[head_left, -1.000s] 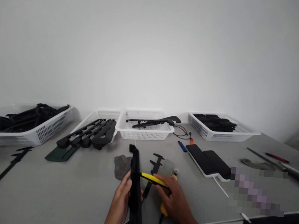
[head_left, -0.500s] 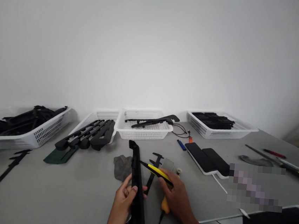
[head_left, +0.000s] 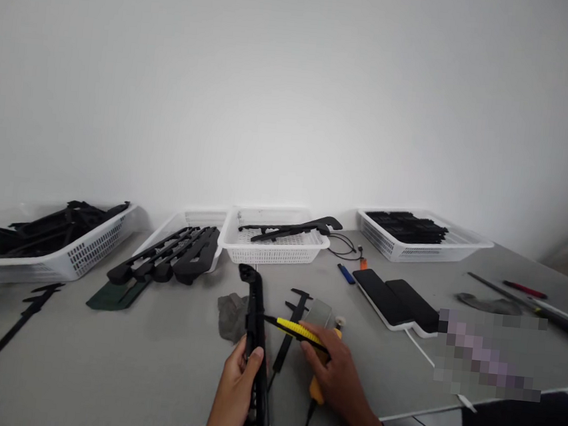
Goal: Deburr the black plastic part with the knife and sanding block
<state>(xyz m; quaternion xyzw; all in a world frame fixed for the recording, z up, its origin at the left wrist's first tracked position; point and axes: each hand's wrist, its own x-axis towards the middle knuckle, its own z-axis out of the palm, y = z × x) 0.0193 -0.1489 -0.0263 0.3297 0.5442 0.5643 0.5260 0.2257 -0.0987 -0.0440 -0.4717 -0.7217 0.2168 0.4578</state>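
Gray tabletop [head_left: 164, 362], yellow tool [head_left: 297, 329] in right hand [head_left: 333, 365]

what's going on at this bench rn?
The left hand holds a long black part up over the table edge. The right hand grips a yellow-and-black tool, its tip at or very near the part. Four white baskets with black parts stand along the wall, and a caliper lies between the hands and the middle basket.
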